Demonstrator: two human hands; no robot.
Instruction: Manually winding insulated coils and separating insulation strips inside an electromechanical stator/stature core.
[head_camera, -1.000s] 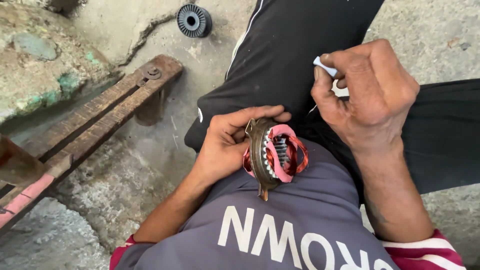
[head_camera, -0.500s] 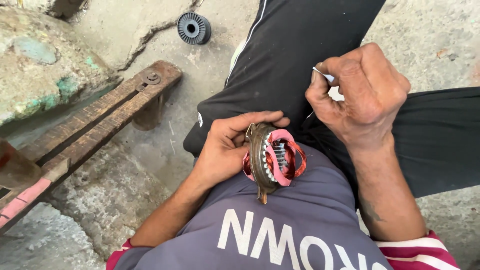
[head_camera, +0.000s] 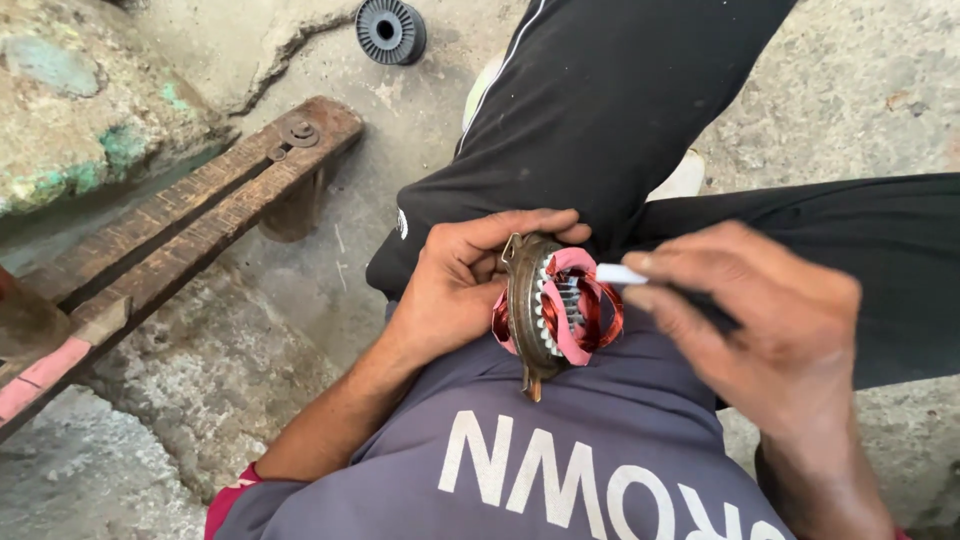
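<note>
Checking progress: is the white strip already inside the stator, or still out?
Mostly out: the white strip, pinched in the right hand, only reaches the rim of the stator that the left hand grips.

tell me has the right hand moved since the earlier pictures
Yes. The right hand, holding a small white piece, has come down and in toward the motor stator that the left hand grips on the lap.

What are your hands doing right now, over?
Left hand gripping the motor stator on the lap. Right hand pinching a white strip at its copper windings. Nothing in the way.
</note>
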